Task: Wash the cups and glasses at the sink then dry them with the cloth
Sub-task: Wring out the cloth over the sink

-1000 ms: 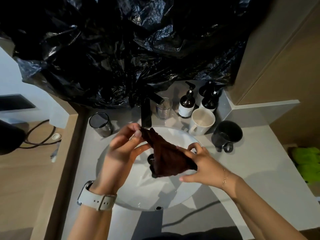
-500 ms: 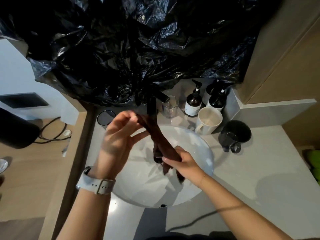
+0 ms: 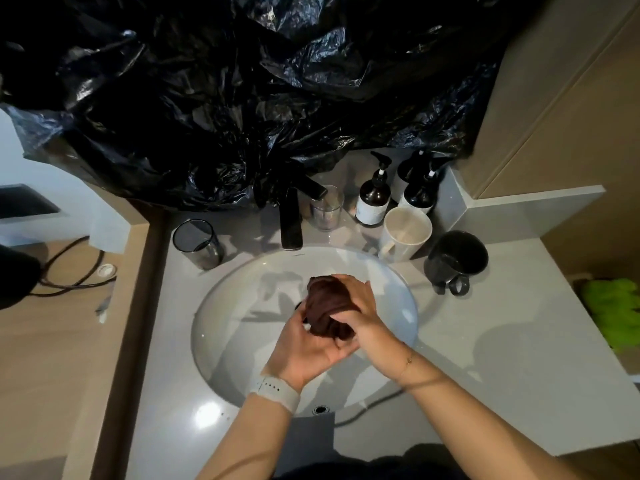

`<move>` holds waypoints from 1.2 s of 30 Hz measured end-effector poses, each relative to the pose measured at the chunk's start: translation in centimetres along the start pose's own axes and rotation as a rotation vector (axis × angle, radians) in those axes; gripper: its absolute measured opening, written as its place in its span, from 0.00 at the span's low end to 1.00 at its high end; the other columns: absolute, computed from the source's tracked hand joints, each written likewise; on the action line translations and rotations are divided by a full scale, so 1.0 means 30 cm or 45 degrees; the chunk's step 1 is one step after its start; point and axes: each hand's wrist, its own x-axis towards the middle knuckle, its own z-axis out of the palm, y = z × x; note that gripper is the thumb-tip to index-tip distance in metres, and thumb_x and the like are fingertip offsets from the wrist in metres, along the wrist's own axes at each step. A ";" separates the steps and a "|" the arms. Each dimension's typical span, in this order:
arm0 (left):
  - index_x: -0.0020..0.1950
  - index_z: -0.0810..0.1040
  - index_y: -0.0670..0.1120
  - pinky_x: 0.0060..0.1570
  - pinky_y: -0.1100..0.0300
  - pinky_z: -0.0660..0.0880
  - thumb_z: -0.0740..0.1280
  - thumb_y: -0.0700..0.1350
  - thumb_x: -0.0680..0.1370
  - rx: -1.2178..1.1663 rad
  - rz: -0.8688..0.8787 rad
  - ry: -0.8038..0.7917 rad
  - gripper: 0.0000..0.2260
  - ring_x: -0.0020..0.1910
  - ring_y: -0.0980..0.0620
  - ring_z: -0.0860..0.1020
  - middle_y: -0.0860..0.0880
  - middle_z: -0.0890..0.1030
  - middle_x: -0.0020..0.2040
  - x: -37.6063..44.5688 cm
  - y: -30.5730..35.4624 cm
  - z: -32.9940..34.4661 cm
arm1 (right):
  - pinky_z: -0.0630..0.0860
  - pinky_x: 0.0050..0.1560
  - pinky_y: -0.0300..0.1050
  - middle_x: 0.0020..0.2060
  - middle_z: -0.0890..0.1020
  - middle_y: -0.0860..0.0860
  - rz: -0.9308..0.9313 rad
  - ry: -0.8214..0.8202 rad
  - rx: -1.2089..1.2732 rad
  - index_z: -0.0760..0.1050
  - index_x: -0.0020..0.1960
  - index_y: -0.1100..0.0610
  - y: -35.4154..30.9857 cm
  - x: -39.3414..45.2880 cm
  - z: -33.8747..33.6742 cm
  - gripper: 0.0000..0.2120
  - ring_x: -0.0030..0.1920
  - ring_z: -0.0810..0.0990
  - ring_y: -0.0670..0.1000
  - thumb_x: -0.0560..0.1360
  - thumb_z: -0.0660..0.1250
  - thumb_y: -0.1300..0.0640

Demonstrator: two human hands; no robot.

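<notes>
grey countertop [image 3: 485, 358], black plastic sheeting [image 3: 259, 98] above — tan wall panels [image 3: 571, 109]

A dark brown cloth [image 3: 325, 311] over a white sink [image 3: 235, 327]; grey counter [image 3: 485, 358], cream mug [image 3: 405, 233], black mug [image 3: 457, 261], smoky grey glass [image 3: 197, 244], crinkled black plastic [image 3: 242, 98], white watch strap [image 3: 277, 393], lime-green fabric [image 3: 613, 306].

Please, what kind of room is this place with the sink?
Probably a bathroom vanity: a round white basin set in a grey counter, a black tap, and pump bottles beside it.
</notes>
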 end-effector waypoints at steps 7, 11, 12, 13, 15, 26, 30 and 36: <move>0.60 0.77 0.36 0.49 0.49 0.76 0.55 0.51 0.85 -0.048 0.427 0.268 0.20 0.51 0.40 0.81 0.34 0.82 0.49 0.084 0.087 0.051 | 0.57 0.74 0.36 0.73 0.63 0.50 -0.348 0.141 -0.606 0.53 0.77 0.51 0.090 -0.039 -0.098 0.41 0.72 0.60 0.43 0.70 0.70 0.57; 0.62 0.77 0.40 0.65 0.46 0.70 0.56 0.59 0.82 -0.018 0.514 0.248 0.24 0.60 0.39 0.78 0.35 0.81 0.56 0.112 0.064 0.071 | 0.72 0.66 0.50 0.68 0.72 0.56 -0.657 0.153 -1.313 0.54 0.77 0.51 0.108 0.021 -0.057 0.49 0.66 0.73 0.57 0.61 0.74 0.63; 0.63 0.77 0.41 0.67 0.46 0.69 0.56 0.62 0.81 -0.005 0.509 0.245 0.27 0.61 0.40 0.78 0.35 0.81 0.58 0.111 0.051 0.079 | 0.75 0.63 0.51 0.62 0.76 0.55 -0.649 0.193 -1.415 0.57 0.76 0.53 0.116 0.044 -0.040 0.48 0.59 0.76 0.58 0.60 0.74 0.62; 0.62 0.77 0.41 0.68 0.46 0.69 0.57 0.64 0.80 -0.012 0.520 0.264 0.28 0.62 0.40 0.78 0.36 0.80 0.59 0.114 0.045 0.081 | 0.77 0.59 0.52 0.55 0.79 0.54 -0.612 0.232 -1.456 0.59 0.75 0.54 0.123 0.066 -0.022 0.47 0.53 0.78 0.58 0.61 0.75 0.61; 0.58 0.78 0.43 0.64 0.47 0.72 0.57 0.65 0.79 -0.051 0.569 0.348 0.27 0.60 0.41 0.78 0.38 0.81 0.57 0.118 0.053 0.072 | 0.79 0.51 0.50 0.50 0.79 0.53 -0.416 0.172 -1.446 0.61 0.75 0.55 0.129 0.100 0.013 0.42 0.48 0.78 0.57 0.64 0.75 0.59; 0.23 0.59 0.49 0.19 0.64 0.58 0.60 0.45 0.77 -0.554 0.641 0.292 0.22 0.17 0.55 0.57 0.54 0.58 0.19 0.169 0.163 -0.065 | 0.62 0.23 0.37 0.23 0.72 0.51 0.724 -0.693 -0.373 0.73 0.32 0.57 0.104 0.203 0.009 0.09 0.21 0.67 0.48 0.68 0.71 0.58; 0.24 0.61 0.49 0.27 0.62 0.62 0.64 0.45 0.74 -0.119 0.629 0.105 0.20 0.21 0.54 0.59 0.52 0.59 0.21 0.165 0.174 -0.071 | 0.62 0.22 0.37 0.26 0.73 0.52 0.794 -0.864 -0.305 0.73 0.39 0.58 0.119 0.243 -0.026 0.06 0.23 0.67 0.47 0.70 0.70 0.59; 0.55 0.83 0.42 0.62 0.52 0.72 0.64 0.50 0.78 0.968 0.698 -0.052 0.15 0.59 0.50 0.78 0.46 0.81 0.57 0.059 0.222 -0.041 | 0.71 0.39 0.39 0.38 0.81 0.48 -0.167 -0.480 -0.904 0.76 0.44 0.53 0.123 0.273 -0.075 0.04 0.39 0.79 0.48 0.70 0.69 0.58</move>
